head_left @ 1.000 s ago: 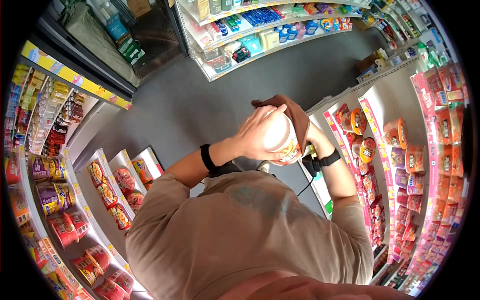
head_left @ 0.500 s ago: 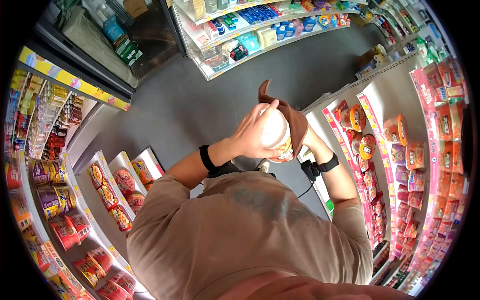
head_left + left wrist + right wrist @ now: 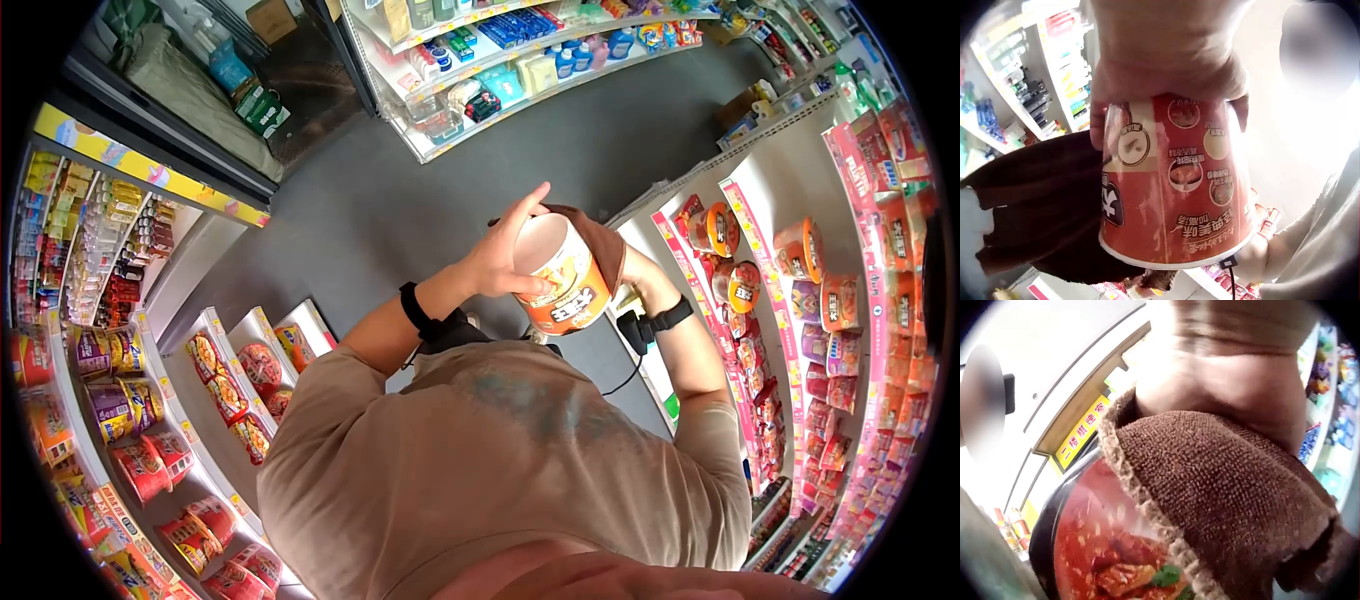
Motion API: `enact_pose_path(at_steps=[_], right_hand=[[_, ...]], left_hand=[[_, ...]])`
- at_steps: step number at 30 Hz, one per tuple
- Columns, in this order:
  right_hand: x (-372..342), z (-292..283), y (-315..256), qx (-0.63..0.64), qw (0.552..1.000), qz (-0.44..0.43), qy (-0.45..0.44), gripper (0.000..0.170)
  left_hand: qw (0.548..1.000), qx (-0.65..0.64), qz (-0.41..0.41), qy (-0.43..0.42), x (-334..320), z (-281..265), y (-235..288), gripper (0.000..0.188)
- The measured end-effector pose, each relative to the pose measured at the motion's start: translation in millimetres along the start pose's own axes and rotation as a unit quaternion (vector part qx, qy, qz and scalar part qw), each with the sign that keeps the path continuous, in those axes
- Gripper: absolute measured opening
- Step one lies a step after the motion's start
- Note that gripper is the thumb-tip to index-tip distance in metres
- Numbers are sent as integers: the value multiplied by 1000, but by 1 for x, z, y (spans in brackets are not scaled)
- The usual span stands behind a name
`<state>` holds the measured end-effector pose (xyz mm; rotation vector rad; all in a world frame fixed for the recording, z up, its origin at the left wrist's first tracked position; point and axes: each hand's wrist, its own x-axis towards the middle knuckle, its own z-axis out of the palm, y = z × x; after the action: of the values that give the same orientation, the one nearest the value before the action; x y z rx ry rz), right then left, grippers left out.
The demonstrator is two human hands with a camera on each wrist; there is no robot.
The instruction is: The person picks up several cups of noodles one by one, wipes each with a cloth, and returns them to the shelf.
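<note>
My left hand grips an orange-red instant noodle tub, thumb along the near side and fingers at the far side. The tub is tilted, one whitish round end facing up toward my head. In the left wrist view its red side shows small round food pictures and upside-down print. My right hand holds a brown cloth against the tub's right side. Up close in the right wrist view, the towelling cloth lies over a printed noodle picture; the right fingers are hidden beneath it.
Shelves of noodle tubs and packets stand close on both sides, with an orange tub on the right and red tubs on the left. Grey floor lies ahead, before a shelf of bottles. A cable hangs from the right wrist.
The tub has turned in my left hand, so more of its orange label faces up. The left fingers have spread and lifted a little. The cloth has shifted lower around the tub.
</note>
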<state>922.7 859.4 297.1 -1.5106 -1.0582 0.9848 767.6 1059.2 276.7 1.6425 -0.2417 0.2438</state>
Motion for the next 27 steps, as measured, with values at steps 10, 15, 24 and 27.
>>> enact_pose_path(at_steps=[10, 15, 24, 27], right_hand=[[10, 47, -95, -363, 917, -145, 80, 75], [-3, 17, -52, -177, 975, -132, -31, 85], [6, 62, -107, -364, 909, -165, 121, 42], [6, 16, -76, -199, 974, -95, -50, 72]], left_hand=[[976, 209, 49, 24, -1, -9, 40, 127], [978, 189, 82, -18, -8, 3, 69, 126], [978, 199, 53, 22, -9, -7, 59, 123], [980, 183, 82, -19, -8, 5, 67, 122]])
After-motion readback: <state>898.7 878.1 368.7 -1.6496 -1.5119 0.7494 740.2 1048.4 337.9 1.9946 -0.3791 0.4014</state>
